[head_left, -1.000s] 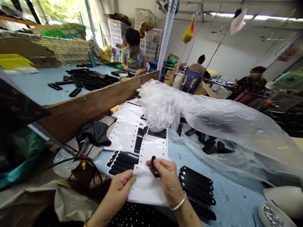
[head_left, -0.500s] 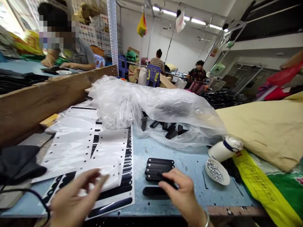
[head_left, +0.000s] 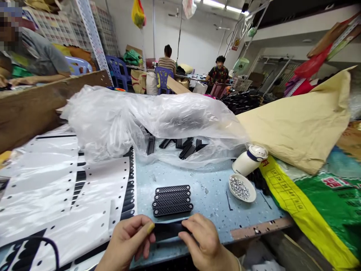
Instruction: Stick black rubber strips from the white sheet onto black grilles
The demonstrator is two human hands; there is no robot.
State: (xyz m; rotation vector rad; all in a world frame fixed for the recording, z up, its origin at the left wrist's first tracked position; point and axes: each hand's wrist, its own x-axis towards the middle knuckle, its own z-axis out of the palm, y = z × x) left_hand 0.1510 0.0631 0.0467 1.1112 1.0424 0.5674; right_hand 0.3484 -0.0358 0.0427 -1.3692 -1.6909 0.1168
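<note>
At the table's front edge, a flat black strip [head_left: 168,230] is stretched between my two hands. My left hand [head_left: 131,237] pinches its left end between thumb and fingers; the thumb tip looks yellow. My right hand [head_left: 204,239] grips the other end, with the fingertips covering it. Just beyond the strip lies a row of black textured bars [head_left: 172,201] with rounded ends and silvery fasteners, set side by side. Left of my hands are white sheets [head_left: 103,184] with black rounded strips along their edges.
Clear plastic sheeting [head_left: 186,113] crosses the back of the table, with black comb-like pieces [head_left: 187,149] beneath its edge. On the right are a bowl of small metal parts [head_left: 249,196], a white canister [head_left: 248,162] and a yellow-green sack [head_left: 307,218]. A wooden board [head_left: 42,101] borders the left; people sit beyond.
My left hand has come right, from over the sheets to the strip. Both hands now hold the black strip together, and the single bar in front of the row no longer shows there. The view has turned right.
</note>
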